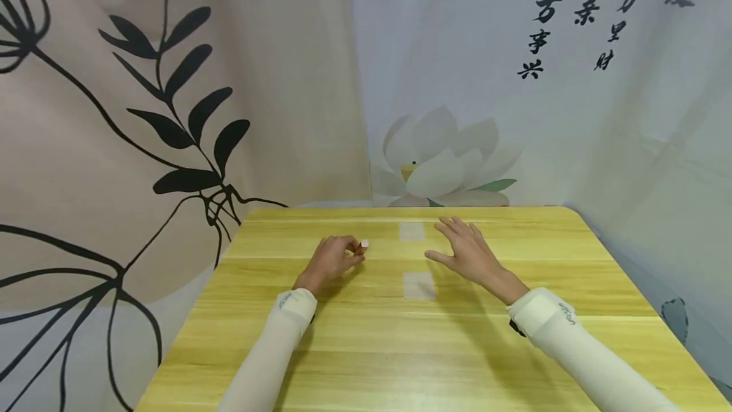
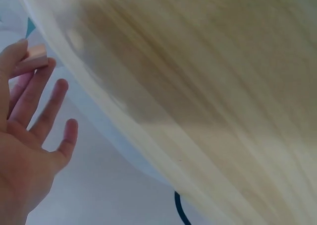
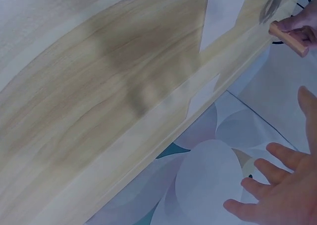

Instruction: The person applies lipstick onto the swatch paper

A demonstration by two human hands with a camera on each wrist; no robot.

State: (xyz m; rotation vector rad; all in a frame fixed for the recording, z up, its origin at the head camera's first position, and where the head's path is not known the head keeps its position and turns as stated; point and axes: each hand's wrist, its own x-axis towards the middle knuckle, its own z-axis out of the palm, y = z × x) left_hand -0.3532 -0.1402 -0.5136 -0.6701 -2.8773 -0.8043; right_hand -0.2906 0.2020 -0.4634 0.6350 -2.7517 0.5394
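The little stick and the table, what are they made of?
The little stick: metal, plastic or painted wood, I can't tell; its smooth coppery sides reflect light. The table: probably wood or wood-look board, slightly glossy, with grain streaks and pale shine.

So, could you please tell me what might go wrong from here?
The left hand pinches the small stick between thumb and fingers, so it could slip free and perhaps roll across the tabletop. The right hand is open and well apart from the stick, so it may be slow to catch it.
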